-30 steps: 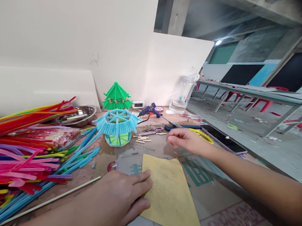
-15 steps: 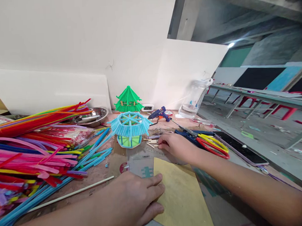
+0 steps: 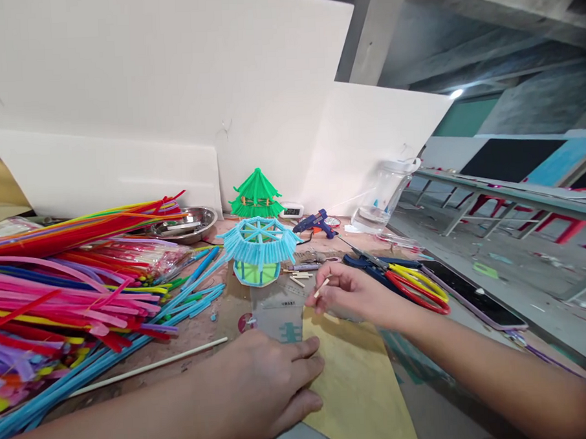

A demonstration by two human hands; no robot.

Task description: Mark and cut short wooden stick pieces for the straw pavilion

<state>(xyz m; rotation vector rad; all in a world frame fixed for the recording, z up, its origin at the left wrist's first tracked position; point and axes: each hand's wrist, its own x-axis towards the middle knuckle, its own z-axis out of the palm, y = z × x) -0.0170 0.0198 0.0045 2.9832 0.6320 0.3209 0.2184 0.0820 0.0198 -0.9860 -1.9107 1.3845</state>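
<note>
My left hand (image 3: pixel 275 385) lies flat, its fingertips resting on the left edge of a sheet of tan sandpaper-like paper (image 3: pixel 358 385). Between the thumb and fingers of my right hand (image 3: pixel 347 291) is a short pale wooden stick (image 3: pixel 322 287), held just above the far end of that sheet. Several more short stick pieces (image 3: pixel 302 276) lie on the table to the left of my right hand. Behind them stands a small pavilion model (image 3: pixel 260 247) with a light-blue pipe-cleaner roof and a green base. A green tiered roof (image 3: pixel 256 192) shows beyond it.
Bundles of coloured pipe cleaners (image 3: pixel 73 300) cover the left side, with a long stick (image 3: pixel 154 365) near them. A metal bowl (image 3: pixel 193 225), a blue glue gun (image 3: pixel 317 223) and a water jug (image 3: pixel 386 196) stand at the back. Scissors (image 3: pixel 419 285) and a phone (image 3: pixel 471 292) lie right.
My right hand has picked up one short stick from the loose pieces and come nearer, over the tan sheet. The left hand stays on the sheet. The view has shifted slightly.
</note>
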